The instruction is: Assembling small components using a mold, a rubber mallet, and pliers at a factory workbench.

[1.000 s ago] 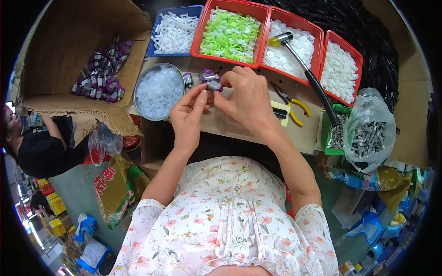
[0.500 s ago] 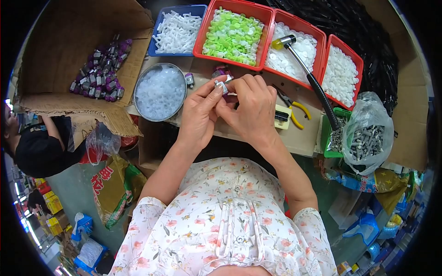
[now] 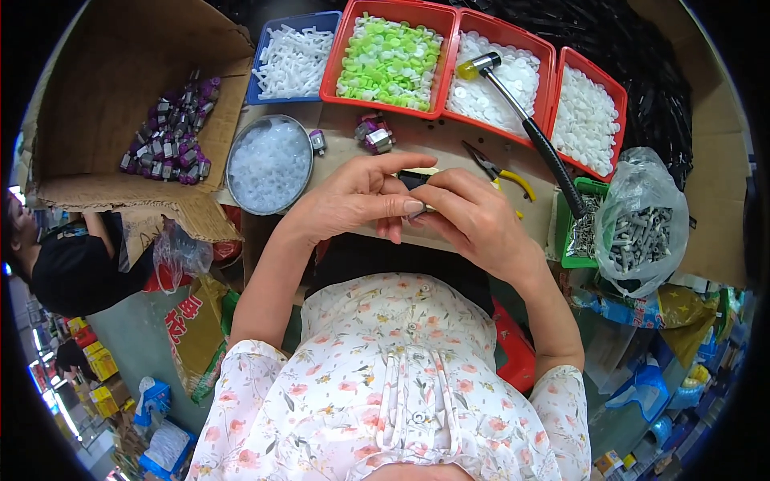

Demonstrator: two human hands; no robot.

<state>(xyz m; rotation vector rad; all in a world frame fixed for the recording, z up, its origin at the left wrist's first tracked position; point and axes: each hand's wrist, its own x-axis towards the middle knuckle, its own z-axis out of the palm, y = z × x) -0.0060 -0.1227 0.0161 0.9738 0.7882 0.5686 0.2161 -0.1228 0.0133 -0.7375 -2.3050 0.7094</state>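
The right hand (image 3: 481, 218) pinches its fingertips together on a small piece (image 3: 417, 214), mostly hidden above the desk's (image 3: 341, 143) near edge, while the left hand (image 3: 341, 200) sets its thumb against it, index finger stretched out; I cannot tell whether it grips too. Beyond, a purple-and-silver cluster (image 3: 374, 135) lies toward the far edge, and similar pieces (image 3: 168, 144) heaped in the left-hand carton (image 3: 80, 60) look like the share done. Well-filled red trays (image 3: 391, 104) along the far edge suggest much remains.
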